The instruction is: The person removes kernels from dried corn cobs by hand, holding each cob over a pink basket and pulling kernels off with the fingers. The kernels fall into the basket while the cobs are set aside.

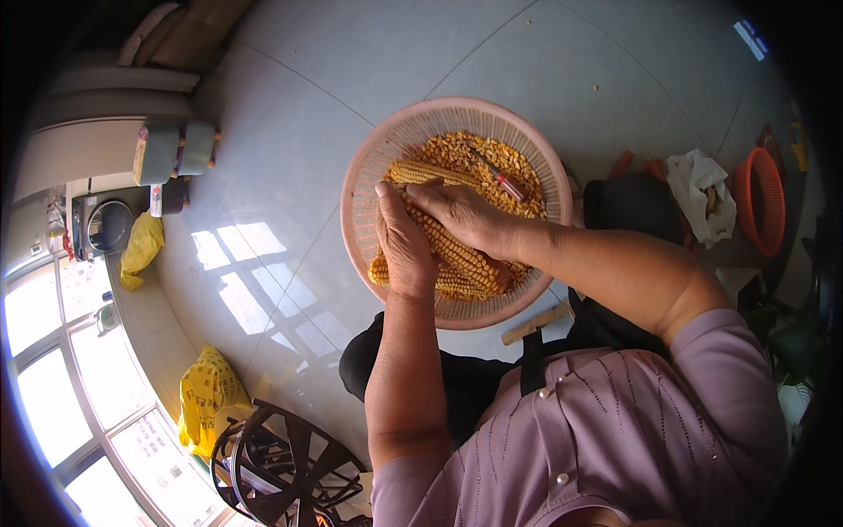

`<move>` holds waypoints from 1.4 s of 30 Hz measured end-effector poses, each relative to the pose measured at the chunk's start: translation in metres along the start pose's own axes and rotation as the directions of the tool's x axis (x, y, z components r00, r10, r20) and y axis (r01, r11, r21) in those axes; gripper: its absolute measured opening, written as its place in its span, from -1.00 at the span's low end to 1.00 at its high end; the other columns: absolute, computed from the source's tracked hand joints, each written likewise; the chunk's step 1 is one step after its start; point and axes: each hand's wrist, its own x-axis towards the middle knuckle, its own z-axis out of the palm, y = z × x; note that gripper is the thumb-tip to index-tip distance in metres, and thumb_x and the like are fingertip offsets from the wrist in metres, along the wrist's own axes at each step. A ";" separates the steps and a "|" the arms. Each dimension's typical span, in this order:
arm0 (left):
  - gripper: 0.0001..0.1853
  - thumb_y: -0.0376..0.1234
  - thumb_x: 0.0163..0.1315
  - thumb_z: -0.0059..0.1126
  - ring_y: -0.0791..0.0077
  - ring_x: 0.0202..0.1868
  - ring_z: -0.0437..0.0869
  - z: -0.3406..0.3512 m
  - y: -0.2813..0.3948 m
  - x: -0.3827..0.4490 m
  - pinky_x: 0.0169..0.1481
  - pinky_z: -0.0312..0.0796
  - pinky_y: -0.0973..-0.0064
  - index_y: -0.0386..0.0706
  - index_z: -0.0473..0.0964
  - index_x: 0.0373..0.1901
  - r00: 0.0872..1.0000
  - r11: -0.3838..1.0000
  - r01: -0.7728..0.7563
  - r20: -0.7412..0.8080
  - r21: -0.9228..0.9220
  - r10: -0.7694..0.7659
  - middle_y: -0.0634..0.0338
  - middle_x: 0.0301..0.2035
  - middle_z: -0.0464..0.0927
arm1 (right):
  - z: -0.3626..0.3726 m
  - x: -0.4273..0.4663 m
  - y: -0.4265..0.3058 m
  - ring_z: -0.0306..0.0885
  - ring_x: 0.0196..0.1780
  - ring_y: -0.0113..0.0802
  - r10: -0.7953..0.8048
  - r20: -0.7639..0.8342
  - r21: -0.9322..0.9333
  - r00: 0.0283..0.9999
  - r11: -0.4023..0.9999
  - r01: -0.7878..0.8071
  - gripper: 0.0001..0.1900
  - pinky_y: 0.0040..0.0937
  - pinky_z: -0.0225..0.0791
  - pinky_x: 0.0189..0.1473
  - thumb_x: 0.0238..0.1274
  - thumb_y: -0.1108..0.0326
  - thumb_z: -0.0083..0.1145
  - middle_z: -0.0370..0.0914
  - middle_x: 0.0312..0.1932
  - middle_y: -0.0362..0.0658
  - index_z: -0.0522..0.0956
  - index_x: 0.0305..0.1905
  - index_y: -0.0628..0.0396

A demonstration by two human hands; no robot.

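Note:
Both my hands close around a dried corn cob [457, 253] with its kernels on, held slantwise over a round pink plastic basket [350, 217]. My left hand [403, 244] grips it from the left side, and my right hand [471, 216] lies over it from the right, the fingers meeting near its far end. More whole corn cobs [428, 172] lie in the basket under and beyond my hands. Loose yellow corn kernels [504, 158] fill the basket's far right part. A screwdriver with a red handle [510, 186] rests on these kernels.
A wooden bar [537, 323] is close to the basket's near rim. To the right are a white plastic bag [699, 191] and an orange basket [761, 201]. A black rack [290, 461] and a yellow bag [207, 398] stand at lower left. A few kernels lie on the tiled floor [316, 132].

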 end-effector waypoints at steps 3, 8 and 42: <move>-0.24 0.15 0.57 -0.37 0.25 -0.02 0.66 -0.004 0.001 0.000 0.13 0.53 0.39 -0.40 0.56 0.03 0.999 0.999 0.036 0.029 0.003 -0.036 0.00 -0.09 0.64 | 0.008 -0.005 -0.014 0.61 0.06 -0.37 0.060 -0.025 0.006 0.998 0.998 -0.060 -0.46 -0.41 0.47 0.13 0.59 -0.09 -0.12 0.66 -0.03 -0.03 0.58 0.14 0.22; -0.22 0.18 0.56 -0.37 0.27 0.01 0.63 -0.004 -0.008 -0.003 0.20 0.50 0.38 -0.40 0.55 0.07 0.999 1.000 0.025 0.020 -0.016 -0.025 0.01 -0.08 0.62 | 0.003 0.002 0.001 0.64 -0.01 -0.38 -0.152 0.027 -0.064 0.988 0.986 0.153 -0.51 -0.45 0.50 0.05 0.61 -0.02 -0.12 0.69 -0.08 -0.06 0.59 0.07 0.23; -0.55 -0.04 0.61 -0.30 0.26 -0.36 0.64 -0.023 0.001 0.009 -0.18 0.57 0.34 -0.26 0.38 -0.10 0.948 0.954 -0.131 -0.314 -0.271 0.041 0.05 -0.36 0.57 | -0.003 -0.008 -0.003 0.59 0.03 -0.38 -0.004 0.161 -0.502 0.987 0.860 0.086 -0.49 -0.37 0.47 0.09 0.64 0.01 -0.16 0.63 -0.03 -0.02 0.49 0.26 0.28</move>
